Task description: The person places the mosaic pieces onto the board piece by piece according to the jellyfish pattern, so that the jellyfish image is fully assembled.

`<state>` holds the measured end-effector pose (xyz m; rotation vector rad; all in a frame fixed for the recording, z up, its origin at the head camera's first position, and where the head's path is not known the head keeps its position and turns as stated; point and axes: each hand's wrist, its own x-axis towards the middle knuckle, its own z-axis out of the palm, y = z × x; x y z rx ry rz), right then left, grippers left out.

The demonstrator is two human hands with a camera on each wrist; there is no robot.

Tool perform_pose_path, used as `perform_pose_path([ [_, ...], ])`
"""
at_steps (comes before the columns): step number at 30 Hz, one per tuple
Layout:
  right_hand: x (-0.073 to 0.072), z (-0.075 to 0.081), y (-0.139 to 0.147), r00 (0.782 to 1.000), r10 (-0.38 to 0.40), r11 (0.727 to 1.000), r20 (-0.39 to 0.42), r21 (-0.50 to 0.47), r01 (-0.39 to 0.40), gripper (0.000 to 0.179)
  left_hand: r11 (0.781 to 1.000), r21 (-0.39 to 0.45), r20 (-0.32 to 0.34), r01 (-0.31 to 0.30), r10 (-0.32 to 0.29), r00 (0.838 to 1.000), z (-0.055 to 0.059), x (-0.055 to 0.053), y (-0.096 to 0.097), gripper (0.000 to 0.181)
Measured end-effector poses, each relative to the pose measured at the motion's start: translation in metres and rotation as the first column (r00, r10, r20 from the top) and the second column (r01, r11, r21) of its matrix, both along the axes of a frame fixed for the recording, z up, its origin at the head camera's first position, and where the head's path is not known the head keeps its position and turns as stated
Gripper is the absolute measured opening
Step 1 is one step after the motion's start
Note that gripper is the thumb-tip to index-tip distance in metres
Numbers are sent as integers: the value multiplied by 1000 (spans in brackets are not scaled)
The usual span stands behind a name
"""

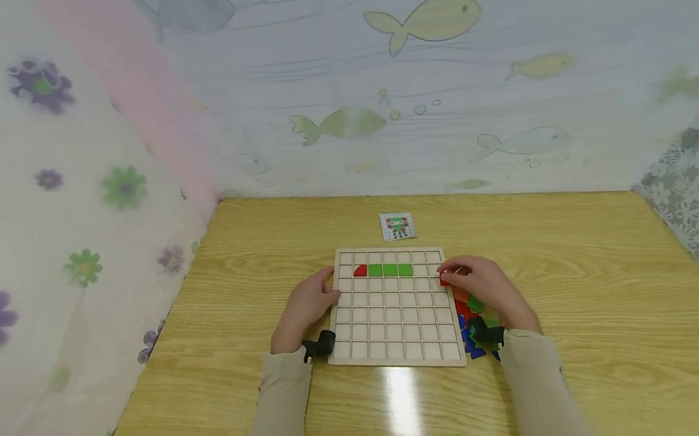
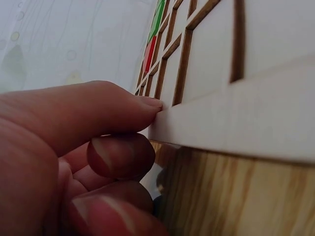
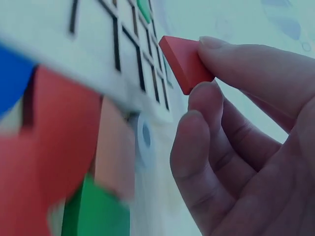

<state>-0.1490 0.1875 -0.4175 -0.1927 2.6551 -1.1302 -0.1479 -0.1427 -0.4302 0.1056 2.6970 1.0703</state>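
Note:
A wooden grid board (image 1: pixel 394 364) lies flat on the table. One row near its far side holds a red quarter-round tile (image 1: pixel 360 271) and three green square tiles (image 1: pixel 390 270), side by side. My left hand (image 1: pixel 310 302) holds the board's left edge; in the left wrist view the thumb (image 2: pixel 123 110) lies on the rim and the other fingers curl beside it. Over the board's right edge, my right hand (image 1: pixel 486 286) pinches a red tile (image 3: pixel 186 63) between thumb and fingertips. Its full outline is partly covered by the fingers.
Loose red, green, blue and orange tiles (image 1: pixel 477 353) are heaped against the board's right side, partly under the right wrist. A small picture card (image 1: pixel 398 226) with a red and green figure lies beyond the board. Patterned cloth (image 1: pixel 335 166) hangs behind the wooden table (image 1: pixel 611 310).

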Motion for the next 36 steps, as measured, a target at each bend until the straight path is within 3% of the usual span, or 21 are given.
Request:
perform_pose_path([
  [10, -14, 1, -14, 1000, 2, 1000, -7, 15, -2, 25, 1000, -8, -4, 1, -1, 1000, -3, -1, -1, 55],
  [17, -16, -2, -24, 1000, -2, 1000, -29, -5, 2, 25, 1000, -13, -13, -2, 2, 1000, -4, -1, -1, 55],
  [29, -21, -9, -41, 983, -48, 996, -176, 60, 59, 22, 1000, 1, -14, 1, -1, 1000, -3, -2, -1, 54],
  [36, -21, -10, -46, 981, -54, 994, -188, 82, 70, 14, 1000, -6, -25, 0, 0, 1000, -5, -2, 0, 53],
])
